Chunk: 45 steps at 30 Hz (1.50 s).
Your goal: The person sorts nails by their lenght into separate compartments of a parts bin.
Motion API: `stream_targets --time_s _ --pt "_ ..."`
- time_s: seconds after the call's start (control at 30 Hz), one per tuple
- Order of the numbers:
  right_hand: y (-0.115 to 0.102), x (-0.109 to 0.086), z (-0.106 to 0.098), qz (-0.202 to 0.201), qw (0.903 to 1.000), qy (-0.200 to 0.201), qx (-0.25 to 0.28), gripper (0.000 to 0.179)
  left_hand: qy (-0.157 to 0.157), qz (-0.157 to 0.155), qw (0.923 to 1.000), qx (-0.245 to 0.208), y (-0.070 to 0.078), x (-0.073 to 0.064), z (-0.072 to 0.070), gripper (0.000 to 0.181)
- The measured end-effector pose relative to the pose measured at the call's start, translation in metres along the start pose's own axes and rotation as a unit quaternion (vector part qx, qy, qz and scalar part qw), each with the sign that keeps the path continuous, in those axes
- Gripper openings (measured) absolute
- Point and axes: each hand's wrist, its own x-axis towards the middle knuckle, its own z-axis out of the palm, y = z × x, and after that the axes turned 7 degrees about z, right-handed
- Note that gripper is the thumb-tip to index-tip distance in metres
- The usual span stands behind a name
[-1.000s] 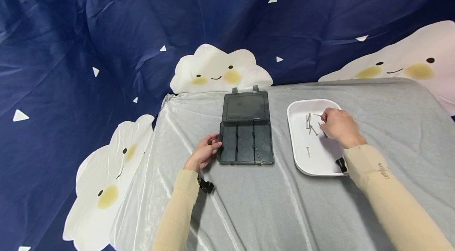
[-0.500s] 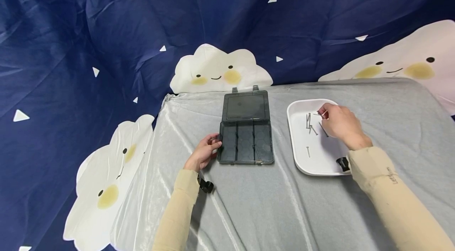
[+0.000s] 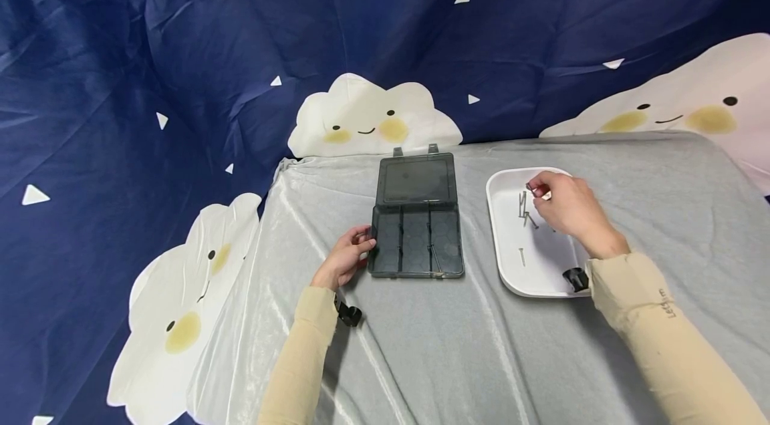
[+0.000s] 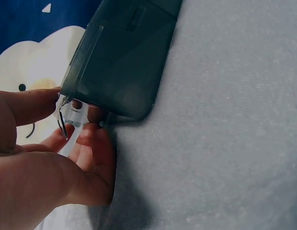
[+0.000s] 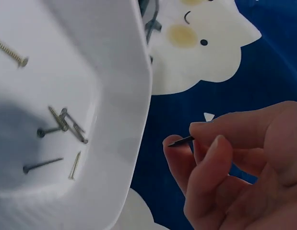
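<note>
In the head view a smoky see-through compartment box (image 3: 415,241) lies with its lid (image 3: 416,179) folded back. My left hand (image 3: 344,259) holds its left edge; the left wrist view shows the fingers at a corner of the box, by a clear plastic piece (image 4: 74,115). One long screw (image 3: 436,258) lies in the right-hand compartment. Over the white tray (image 3: 502,271), my right hand (image 3: 568,208) pinches a thin dark screw (image 5: 181,141) between thumb and fingers, its pointed end sticking out. Several more screws (image 3: 522,204) lie in the tray beneath.
Grey velvety cloth (image 3: 433,345) covers the table, with bare cloth between box and tray. A lone screw (image 3: 521,256) sits toward the tray's near left. Behind hangs a dark blue curtain (image 3: 240,24) with cloud faces. Each wrist bears a small black camera.
My right hand has drawn a screw from the tray's far right part and moved slightly left, lifting it in a pinch. The left hand and box have stayed still.
</note>
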Motion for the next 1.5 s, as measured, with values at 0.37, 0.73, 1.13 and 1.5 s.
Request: stream_targets --time_s 0.37,0.73,1.13,1.5 --pt "-0.018 -0.004 0.007 -0.037 0.9980 0.019 0.049 0.018 -0.003 -0.008 1.0000 0.001 0.002 0.000 -0.001 0.049" --pt "-0.039 -0.009 0.019 -0.011 0.9951 -0.025 0.095 0.023 -0.002 -0.005 1.0000 0.004 0.001 0.000 -0.002 0.049" --pt "-0.046 -0.012 0.035 0.040 0.9730 -0.082 0.212 0.026 -0.001 -0.005 1.0000 0.001 -0.001 0.001 -0.002 0.050" --pt "-0.058 -0.014 0.056 0.055 0.9583 -0.103 0.261 0.025 -0.011 -0.009 0.9999 0.001 0.003 -0.001 -0.002 0.052"
